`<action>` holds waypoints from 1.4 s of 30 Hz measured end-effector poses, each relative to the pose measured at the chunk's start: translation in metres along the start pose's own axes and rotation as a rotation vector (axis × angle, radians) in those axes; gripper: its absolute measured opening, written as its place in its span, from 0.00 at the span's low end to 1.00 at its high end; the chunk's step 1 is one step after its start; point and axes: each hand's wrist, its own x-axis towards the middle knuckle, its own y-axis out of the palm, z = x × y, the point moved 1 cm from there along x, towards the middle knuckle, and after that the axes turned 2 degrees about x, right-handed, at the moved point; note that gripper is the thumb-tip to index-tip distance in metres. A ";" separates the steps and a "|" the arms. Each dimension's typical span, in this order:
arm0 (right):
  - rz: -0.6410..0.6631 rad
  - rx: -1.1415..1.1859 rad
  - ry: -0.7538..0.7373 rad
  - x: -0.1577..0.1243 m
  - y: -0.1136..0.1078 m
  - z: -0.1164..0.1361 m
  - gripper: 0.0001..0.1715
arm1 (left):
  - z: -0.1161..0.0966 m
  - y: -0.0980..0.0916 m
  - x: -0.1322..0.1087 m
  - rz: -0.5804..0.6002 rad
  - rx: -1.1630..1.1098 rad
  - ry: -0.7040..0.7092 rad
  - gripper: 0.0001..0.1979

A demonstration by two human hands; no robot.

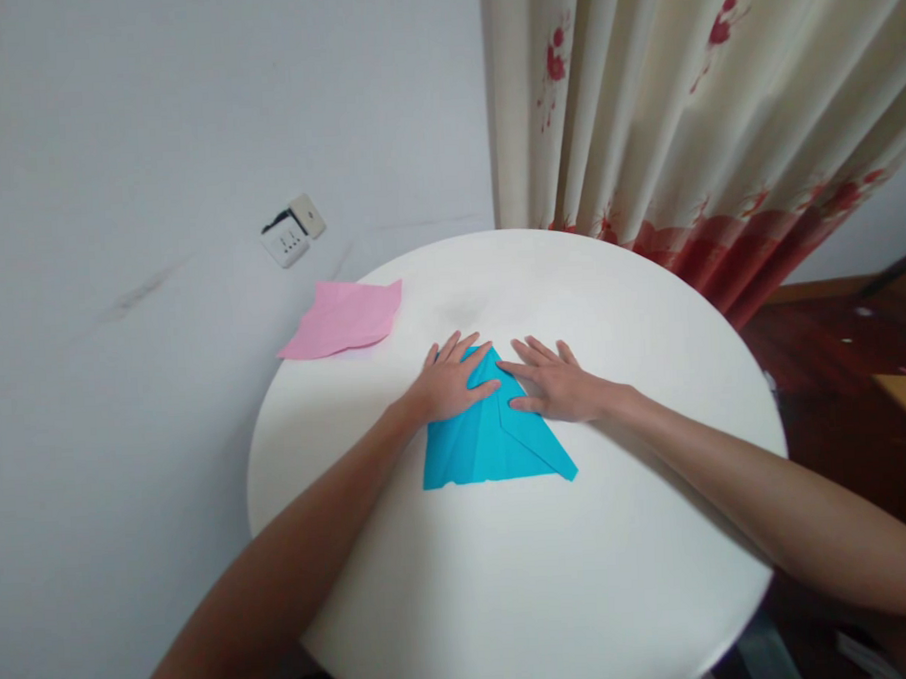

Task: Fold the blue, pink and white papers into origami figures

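A blue sheet of paper (494,440), folded to a point at its far end, lies flat on the round white table (583,574). My left hand (451,380) rests flat on the paper's upper left part, fingers spread. My right hand (556,383) lies flat on the upper right fold, fingers stretched toward the tip. Both hands press the paper down and hold nothing.
A pink folded paper (343,317) hangs over the table's far left edge. A wall socket (292,229) sits on the white wall behind. A cream curtain with red flowers (684,119) hangs at the back right, above a dark wooden floor (821,363).
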 end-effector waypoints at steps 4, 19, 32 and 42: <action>0.002 0.007 0.001 -0.001 -0.001 0.001 0.47 | -0.004 -0.004 -0.002 -0.046 0.030 0.044 0.34; -0.063 -0.097 -0.016 0.000 0.001 0.005 0.37 | -0.006 -0.007 -0.004 -0.046 0.070 0.072 0.31; -0.062 -0.118 0.005 0.001 0.000 0.010 0.36 | -0.014 -0.014 -0.007 -0.169 0.061 0.132 0.20; -0.093 -0.156 0.033 0.001 0.002 0.009 0.36 | -0.017 -0.023 -0.011 -0.089 0.043 0.336 0.16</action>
